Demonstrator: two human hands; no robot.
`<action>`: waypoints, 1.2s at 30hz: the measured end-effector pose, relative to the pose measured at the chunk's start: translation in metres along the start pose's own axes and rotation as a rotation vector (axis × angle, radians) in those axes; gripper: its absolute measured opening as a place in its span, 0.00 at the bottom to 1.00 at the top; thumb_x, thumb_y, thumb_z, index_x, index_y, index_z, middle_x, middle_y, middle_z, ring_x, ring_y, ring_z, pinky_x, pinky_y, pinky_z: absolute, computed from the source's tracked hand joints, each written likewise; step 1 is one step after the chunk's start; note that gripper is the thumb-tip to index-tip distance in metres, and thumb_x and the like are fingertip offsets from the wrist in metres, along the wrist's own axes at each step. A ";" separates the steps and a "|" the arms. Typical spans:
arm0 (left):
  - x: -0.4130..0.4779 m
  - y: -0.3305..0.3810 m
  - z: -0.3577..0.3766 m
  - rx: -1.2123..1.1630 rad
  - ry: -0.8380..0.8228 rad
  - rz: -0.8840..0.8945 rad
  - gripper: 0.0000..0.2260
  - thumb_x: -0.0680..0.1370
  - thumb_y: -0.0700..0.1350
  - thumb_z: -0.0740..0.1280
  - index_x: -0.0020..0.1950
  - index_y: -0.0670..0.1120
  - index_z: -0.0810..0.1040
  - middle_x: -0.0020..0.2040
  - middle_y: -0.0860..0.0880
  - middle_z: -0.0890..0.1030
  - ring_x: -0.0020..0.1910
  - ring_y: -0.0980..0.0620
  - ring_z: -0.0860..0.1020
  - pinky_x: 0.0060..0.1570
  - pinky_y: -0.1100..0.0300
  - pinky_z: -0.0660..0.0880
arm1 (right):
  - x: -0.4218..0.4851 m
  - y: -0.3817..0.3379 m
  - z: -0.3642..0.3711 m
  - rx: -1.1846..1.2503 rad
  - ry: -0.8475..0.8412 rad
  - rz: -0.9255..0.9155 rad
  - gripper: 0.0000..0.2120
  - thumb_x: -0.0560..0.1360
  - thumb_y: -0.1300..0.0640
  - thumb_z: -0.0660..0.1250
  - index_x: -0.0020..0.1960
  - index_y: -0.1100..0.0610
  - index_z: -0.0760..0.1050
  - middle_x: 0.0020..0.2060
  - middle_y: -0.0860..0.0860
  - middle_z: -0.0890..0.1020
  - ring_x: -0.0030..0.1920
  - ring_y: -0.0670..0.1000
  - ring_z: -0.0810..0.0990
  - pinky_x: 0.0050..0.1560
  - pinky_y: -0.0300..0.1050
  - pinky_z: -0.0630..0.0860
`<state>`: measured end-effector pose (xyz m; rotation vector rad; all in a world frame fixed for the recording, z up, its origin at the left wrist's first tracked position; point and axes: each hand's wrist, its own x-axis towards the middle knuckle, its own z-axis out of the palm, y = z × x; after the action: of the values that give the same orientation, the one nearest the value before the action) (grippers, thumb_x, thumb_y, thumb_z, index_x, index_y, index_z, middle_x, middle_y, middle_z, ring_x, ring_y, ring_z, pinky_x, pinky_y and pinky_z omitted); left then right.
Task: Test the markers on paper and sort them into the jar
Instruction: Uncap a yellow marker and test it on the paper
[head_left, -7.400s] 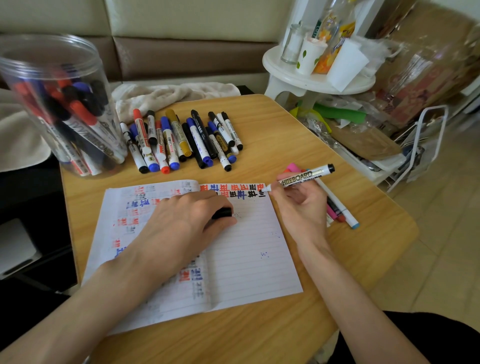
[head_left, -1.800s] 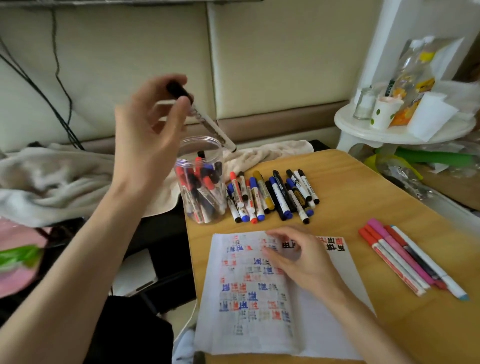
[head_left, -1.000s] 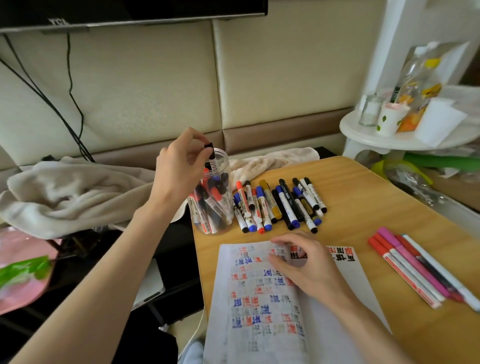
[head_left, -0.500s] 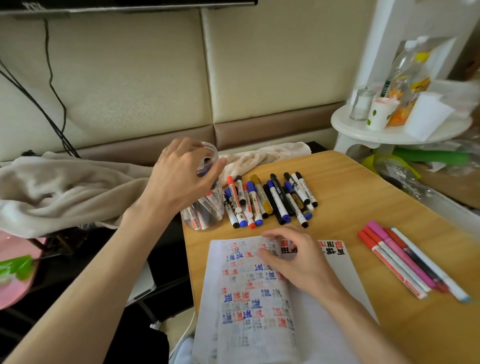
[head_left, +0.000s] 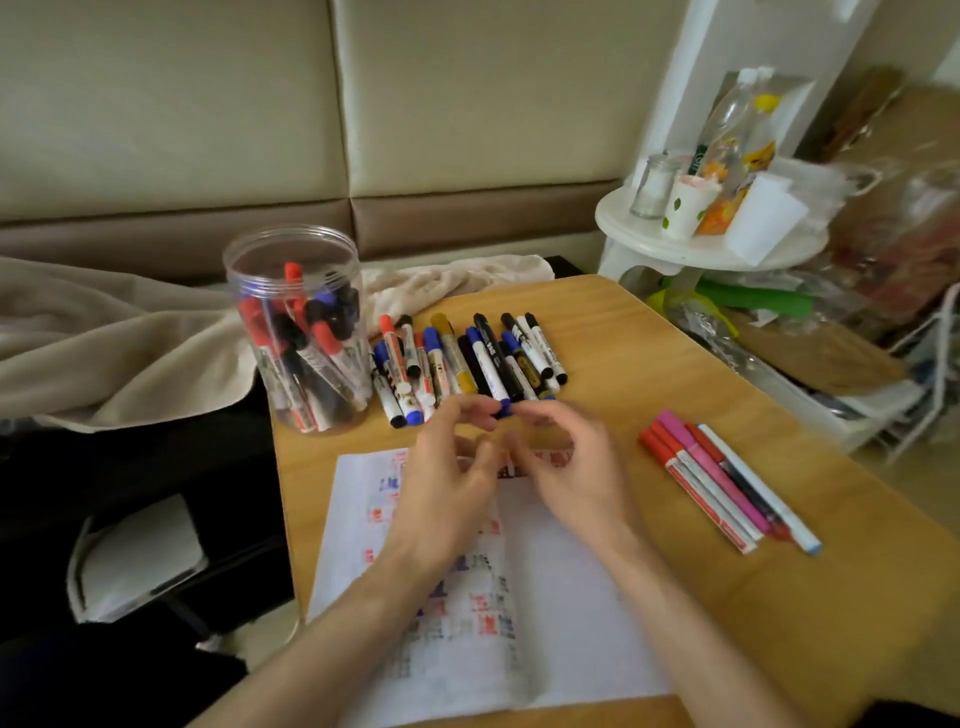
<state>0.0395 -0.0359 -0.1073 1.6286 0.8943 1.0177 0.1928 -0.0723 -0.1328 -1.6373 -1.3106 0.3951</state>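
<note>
Head view: blue-capped marker (head_left: 503, 410) held for uncapping

Nearest, the scribbled paper (head_left: 545, 597) is overhung by both wrists. Above its far edge the marker is pinched between the curled fingertips of the left hand (head_left: 447, 483) and the right hand (head_left: 566, 467). Beyond, the row of untested markers (head_left: 467, 358) could be scattered should it be jerked open; the jar (head_left: 270, 270), at the corner of the table (head_left: 675, 364), could be tipped
</note>
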 end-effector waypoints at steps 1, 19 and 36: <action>0.002 -0.003 -0.001 0.010 -0.004 -0.013 0.15 0.80 0.35 0.63 0.59 0.54 0.77 0.53 0.58 0.79 0.45 0.56 0.82 0.43 0.64 0.77 | 0.001 0.001 -0.004 -0.011 0.020 0.020 0.15 0.77 0.58 0.76 0.63 0.50 0.83 0.56 0.45 0.84 0.56 0.42 0.82 0.48 0.30 0.78; 0.006 -0.002 -0.011 -0.054 0.054 -0.115 0.12 0.81 0.35 0.62 0.53 0.52 0.78 0.48 0.54 0.82 0.38 0.59 0.81 0.36 0.69 0.73 | 0.053 -0.008 0.028 -0.441 0.132 -0.166 0.18 0.72 0.43 0.79 0.57 0.51 0.85 0.58 0.46 0.77 0.63 0.49 0.70 0.63 0.35 0.67; 0.008 -0.003 -0.028 0.031 0.139 -0.151 0.11 0.80 0.36 0.64 0.53 0.51 0.79 0.47 0.57 0.82 0.44 0.66 0.78 0.41 0.68 0.77 | 0.058 -0.017 0.056 -0.588 0.378 -0.138 0.10 0.70 0.48 0.79 0.44 0.53 0.86 0.55 0.50 0.81 0.62 0.54 0.72 0.62 0.51 0.71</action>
<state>0.0168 -0.0180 -0.1043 1.5052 1.1134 1.0250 0.1629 0.0043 -0.1287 -1.9558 -1.3011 -0.4097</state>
